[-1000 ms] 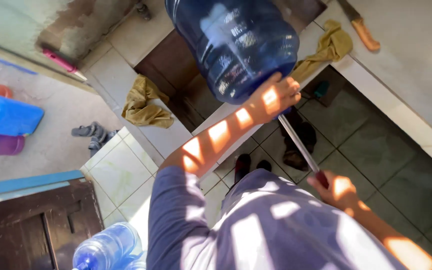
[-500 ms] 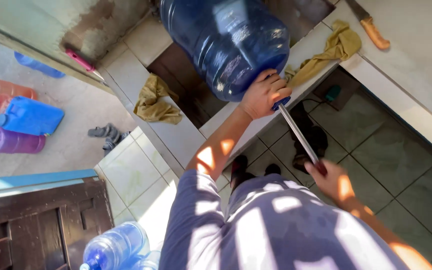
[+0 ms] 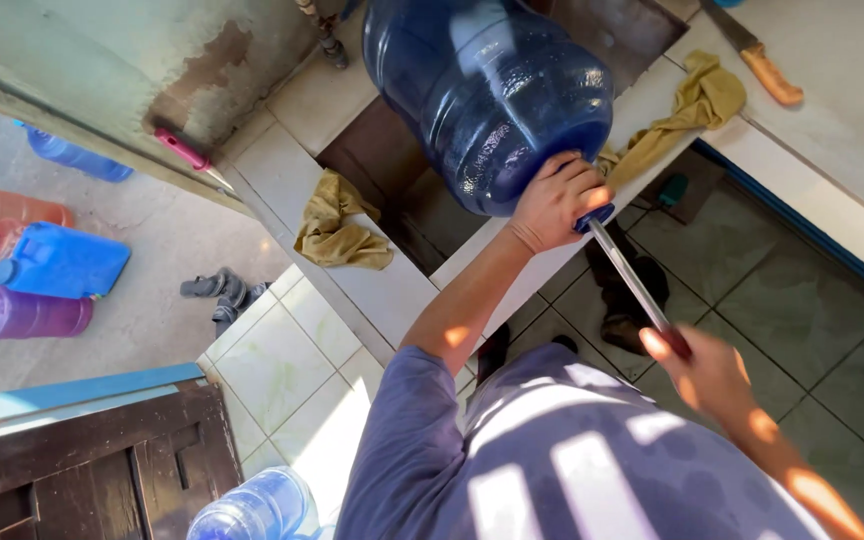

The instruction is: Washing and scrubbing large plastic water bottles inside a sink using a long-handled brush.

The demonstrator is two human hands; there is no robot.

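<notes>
the big blue water jug [image 3: 487, 95] lies tilted over a dark sunken basin [image 3: 382, 175] in the white tiled counter [image 3: 282, 340], its neck pointing toward the person. it looks bulky and awkward, with smooth hard plastic walls that are likely slippery if wet; the narrow neck is the surest place to grip. the left hand [image 3: 552, 200] is wrapped around that neck. the right hand [image 3: 707, 375] is closed on the near end of a thin metal rod [image 3: 632, 280] that runs up into the mouth. two yellow rags [image 3: 337, 225] lie on the counter rim, and a knife [image 3: 757, 55] rests on the far ledge. the floor is grey tile; coloured jugs [image 3: 27, 290] sit outside on bare concrete.
</notes>
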